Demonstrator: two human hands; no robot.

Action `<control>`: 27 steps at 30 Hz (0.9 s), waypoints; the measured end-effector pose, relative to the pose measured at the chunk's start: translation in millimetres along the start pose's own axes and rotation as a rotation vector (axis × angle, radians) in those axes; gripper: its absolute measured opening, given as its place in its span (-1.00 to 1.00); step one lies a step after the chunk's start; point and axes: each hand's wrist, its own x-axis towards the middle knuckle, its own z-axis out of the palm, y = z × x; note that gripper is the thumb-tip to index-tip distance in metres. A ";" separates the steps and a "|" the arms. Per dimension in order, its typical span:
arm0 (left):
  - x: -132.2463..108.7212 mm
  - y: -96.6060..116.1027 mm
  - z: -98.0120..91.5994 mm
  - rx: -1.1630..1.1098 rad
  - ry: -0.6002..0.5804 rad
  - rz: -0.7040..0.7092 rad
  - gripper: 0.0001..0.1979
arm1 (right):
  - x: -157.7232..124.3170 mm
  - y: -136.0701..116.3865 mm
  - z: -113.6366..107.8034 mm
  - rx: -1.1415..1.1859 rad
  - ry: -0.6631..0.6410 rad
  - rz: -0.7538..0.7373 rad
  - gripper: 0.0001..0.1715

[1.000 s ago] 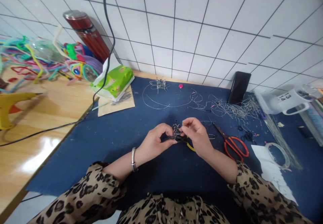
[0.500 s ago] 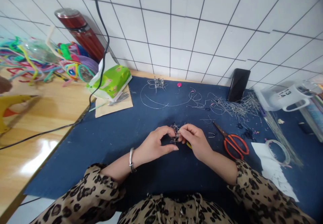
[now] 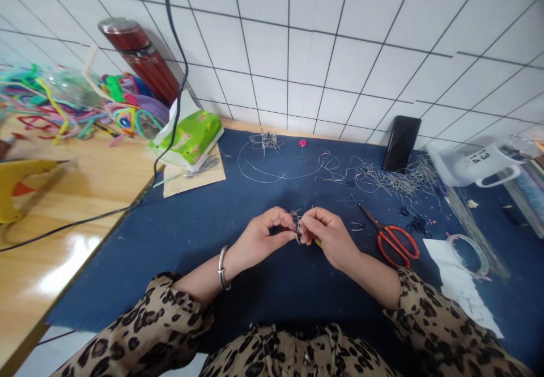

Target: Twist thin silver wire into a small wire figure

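Between my two hands is a small bent-wire piece [image 3: 296, 218] with silver ends and dark parts, partly hidden by fingers. My left hand [image 3: 263, 235], a silver bangle on its wrist, pinches this piece from the left with thumb and fingers. From the right, my right hand [image 3: 329, 235] closes thumb and fingertips on the same wire piece. Something yellow [image 3: 317, 242] shows just under the right hand; most of it is hidden. Close by on the right lie a short bent wire [image 3: 357, 227] and orange-handled scissors [image 3: 398, 245].
Behind my hands lie a wire bundle [image 3: 269, 140], a pink disc [image 3: 302, 143] and tangled wire [image 3: 395, 176]. A phone [image 3: 402, 143] leans on the wall beside a white mug [image 3: 488, 164]. Leftward are a tissue pack [image 3: 191, 139], a black cable [image 3: 174, 113] and a yellow glue gun [image 3: 25, 181].
My left thumb has moved up and in, closing onto the wire piece. The right hand stays nearly where it was. The view has shifted slightly.
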 end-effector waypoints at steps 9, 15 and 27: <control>0.5 -6.6 5.6 -0.288 0.026 -0.082 -0.89 | -1.1 -1.2 3.3 -0.040 -0.033 -0.022 -0.79; -2.2 -2.4 7.1 -0.241 0.060 -0.094 -0.88 | -0.7 -0.3 2.7 -0.007 -0.033 -0.004 -0.81; -0.4 2.5 0.0 -0.234 0.065 -0.158 -0.88 | 1.0 -3.1 1.1 0.010 -0.026 0.017 -0.80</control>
